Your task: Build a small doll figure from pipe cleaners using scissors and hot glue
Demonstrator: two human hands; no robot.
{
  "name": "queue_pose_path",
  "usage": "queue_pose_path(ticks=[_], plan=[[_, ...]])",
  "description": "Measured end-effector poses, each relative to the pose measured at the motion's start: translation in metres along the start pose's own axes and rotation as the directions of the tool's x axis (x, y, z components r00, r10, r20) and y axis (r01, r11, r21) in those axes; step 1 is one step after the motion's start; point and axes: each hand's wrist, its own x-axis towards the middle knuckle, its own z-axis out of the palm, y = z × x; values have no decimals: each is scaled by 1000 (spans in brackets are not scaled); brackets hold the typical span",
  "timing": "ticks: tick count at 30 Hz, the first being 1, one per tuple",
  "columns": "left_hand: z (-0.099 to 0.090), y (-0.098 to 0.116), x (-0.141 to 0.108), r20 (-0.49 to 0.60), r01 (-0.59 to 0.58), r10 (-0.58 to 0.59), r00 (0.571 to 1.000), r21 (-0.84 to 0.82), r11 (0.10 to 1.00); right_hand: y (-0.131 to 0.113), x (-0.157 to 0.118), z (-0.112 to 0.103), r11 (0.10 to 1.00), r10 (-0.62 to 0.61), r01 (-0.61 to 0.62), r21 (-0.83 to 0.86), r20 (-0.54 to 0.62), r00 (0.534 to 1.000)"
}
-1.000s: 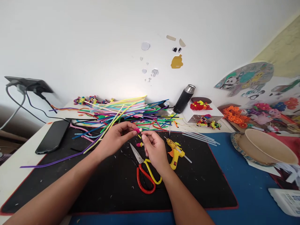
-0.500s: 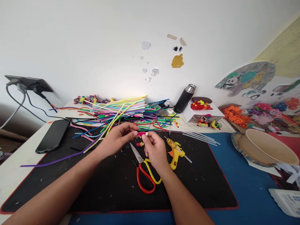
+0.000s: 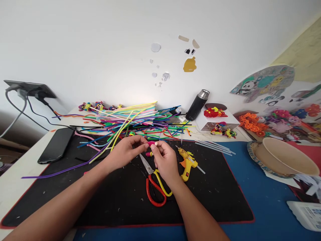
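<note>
My left hand (image 3: 127, 149) and my right hand (image 3: 166, 157) meet above the black mat. Between their fingertips is a short magenta pipe-cleaner piece (image 3: 151, 143) with a pale tip at its right end. The thumb and fingers of each hand are pinched on it. A second magenta piece with a yellowish end (image 3: 149, 154) shows just below, beside my right fingers; whether it joins the first I cannot tell. Scissors (image 3: 155, 190) with red and yellow handles lie partly open under my hands. Right of my right hand is a yellow glue gun (image 3: 187, 164) with a glue stick in it.
A heap of coloured pipe cleaners (image 3: 127, 117) lies along the wall. A phone (image 3: 56, 145) is at the left, a black flask (image 3: 198, 105) at the back. Clear glue sticks (image 3: 215, 147) and a beige bowl (image 3: 288, 155) are to the right, on and around the black mat (image 3: 120, 204).
My left hand has shifted slightly, and a green and yellow bit shows behind it now. A pink bit has come into sight by my left forearm. The magenta piece stays between my fingers.
</note>
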Motion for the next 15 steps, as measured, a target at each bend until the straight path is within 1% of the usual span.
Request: queue_pose_path(ticks=[6,9,15], plan=[[7,-4,-1,-61,-33,36,997,54,998,3,-1,1,1000,-3,4,-30,5,1000],[9,-6,0,-74,-46,52,996,78,996,5,0,1,1000,6,-6,-29,-1,1000],[1,-5,2,-15,-50,50,999,-2,999,4,1,1,999,31,-31,9,13,999]])
